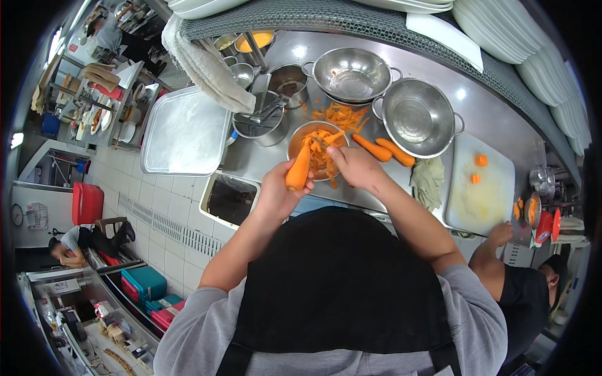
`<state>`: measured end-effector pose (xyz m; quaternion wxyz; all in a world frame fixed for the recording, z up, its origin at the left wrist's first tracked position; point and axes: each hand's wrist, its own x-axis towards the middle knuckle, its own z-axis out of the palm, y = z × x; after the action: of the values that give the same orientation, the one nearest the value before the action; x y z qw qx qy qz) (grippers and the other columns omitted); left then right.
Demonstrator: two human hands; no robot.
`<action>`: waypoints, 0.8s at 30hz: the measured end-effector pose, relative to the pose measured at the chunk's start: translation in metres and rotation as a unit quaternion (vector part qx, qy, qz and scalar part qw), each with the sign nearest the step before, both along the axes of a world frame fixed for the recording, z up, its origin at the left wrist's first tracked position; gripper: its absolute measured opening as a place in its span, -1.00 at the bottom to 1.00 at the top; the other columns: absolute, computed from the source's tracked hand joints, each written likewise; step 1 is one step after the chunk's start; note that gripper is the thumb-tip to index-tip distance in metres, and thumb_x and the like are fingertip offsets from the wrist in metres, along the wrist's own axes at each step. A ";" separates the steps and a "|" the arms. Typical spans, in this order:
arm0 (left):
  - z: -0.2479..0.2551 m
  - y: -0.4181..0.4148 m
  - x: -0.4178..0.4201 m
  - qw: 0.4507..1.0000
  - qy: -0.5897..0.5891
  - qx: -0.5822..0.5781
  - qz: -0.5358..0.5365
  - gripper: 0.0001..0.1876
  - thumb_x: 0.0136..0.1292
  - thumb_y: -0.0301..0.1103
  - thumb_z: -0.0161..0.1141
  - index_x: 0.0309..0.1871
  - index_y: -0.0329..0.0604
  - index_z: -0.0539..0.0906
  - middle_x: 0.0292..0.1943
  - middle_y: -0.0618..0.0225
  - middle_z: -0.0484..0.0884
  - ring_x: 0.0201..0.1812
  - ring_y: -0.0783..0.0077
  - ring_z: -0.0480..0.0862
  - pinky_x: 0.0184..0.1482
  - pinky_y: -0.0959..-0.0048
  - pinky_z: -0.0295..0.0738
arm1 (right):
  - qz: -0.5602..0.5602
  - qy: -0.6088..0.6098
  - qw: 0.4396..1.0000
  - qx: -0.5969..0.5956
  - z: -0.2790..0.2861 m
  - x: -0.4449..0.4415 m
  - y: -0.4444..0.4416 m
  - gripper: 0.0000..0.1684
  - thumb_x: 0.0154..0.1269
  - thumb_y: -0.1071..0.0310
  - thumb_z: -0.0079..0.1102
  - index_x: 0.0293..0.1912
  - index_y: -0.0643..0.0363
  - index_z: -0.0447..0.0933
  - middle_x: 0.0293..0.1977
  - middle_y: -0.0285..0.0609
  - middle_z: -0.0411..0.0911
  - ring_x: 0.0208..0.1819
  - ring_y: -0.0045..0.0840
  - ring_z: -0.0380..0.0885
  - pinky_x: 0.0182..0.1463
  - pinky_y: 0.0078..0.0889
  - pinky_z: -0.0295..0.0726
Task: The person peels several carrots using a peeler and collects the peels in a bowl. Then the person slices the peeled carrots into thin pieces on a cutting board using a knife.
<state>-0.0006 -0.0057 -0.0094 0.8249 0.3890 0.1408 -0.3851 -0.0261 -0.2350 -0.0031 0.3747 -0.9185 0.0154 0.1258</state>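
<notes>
My left hand grips a thick orange carrot, its blunt end towards me, over the near left rim of a metal bowl. Carrot peelings fill part of this bowl. Above its right side is my right hand, with curled fingers around a small tool whose kind is mostly hidden; a thin part of it shows near the carrot's tip. More peelings lie on the steel counter behind the bowl. Two whole carrots rest to the right of my right hand.
Two metal colanders stand behind. At right, a cutting board bears carrot pieces, beside a crumpled cloth. Pots, a lidded tray and a bin are at left. A co-worker's arm reaches the board's near edge.
</notes>
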 end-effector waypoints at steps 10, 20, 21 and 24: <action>0.012 -0.024 -0.003 0.998 0.000 0.041 0.053 -0.63 0.63 -0.21 -0.08 0.17 -0.33 0.58 -0.06 0.14 0.73 -0.18 0.28 0.75 -0.17 0.39 0.66 | 0.106 -0.148 0.980 -0.083 0.029 -0.036 0.042 -0.44 0.66 -0.11 -0.08 -0.21 0.18 0.58 -0.29 0.02 0.72 -0.22 -0.03 0.73 -0.14 0.03 0.68; 0.019 -0.009 -0.006 0.999 -0.023 0.020 -0.031 -0.64 0.68 -0.15 -0.16 0.09 -0.28 0.51 -0.35 0.17 0.62 -0.42 0.31 0.52 -0.36 0.41 0.43 | -0.022 0.030 0.999 -0.012 -0.012 0.003 -0.008 -0.20 0.74 -0.16 -0.38 -0.16 0.32 0.67 -0.24 0.25 0.70 -0.06 0.09 0.70 0.04 0.14 0.61; 0.017 -0.009 -0.005 0.999 -0.021 0.019 -0.021 -0.64 0.67 -0.16 -0.14 0.11 -0.28 0.52 -0.33 0.16 0.63 -0.40 0.31 0.55 -0.35 0.42 0.45 | -0.007 0.017 1.000 -0.011 -0.007 0.003 -0.006 -0.20 0.74 -0.17 -0.37 -0.16 0.32 0.67 -0.23 0.24 0.71 -0.07 0.09 0.70 0.03 0.14 0.61; 0.001 -0.006 0.000 1.000 -0.014 0.020 0.002 -0.64 0.67 -0.18 -0.11 0.16 -0.30 0.54 -0.29 0.14 0.66 -0.34 0.32 0.61 -0.32 0.42 0.49 | 0.039 -0.037 0.999 -0.002 0.010 -0.008 0.005 -0.23 0.72 -0.17 -0.31 -0.17 0.31 0.66 -0.22 0.23 0.71 -0.09 0.08 0.71 0.00 0.14 0.63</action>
<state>-0.0008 -0.0122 -0.0086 0.8199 0.4102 0.1379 -0.3748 -0.0337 -0.2300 0.0071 0.3678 -0.9232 -0.0342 0.1061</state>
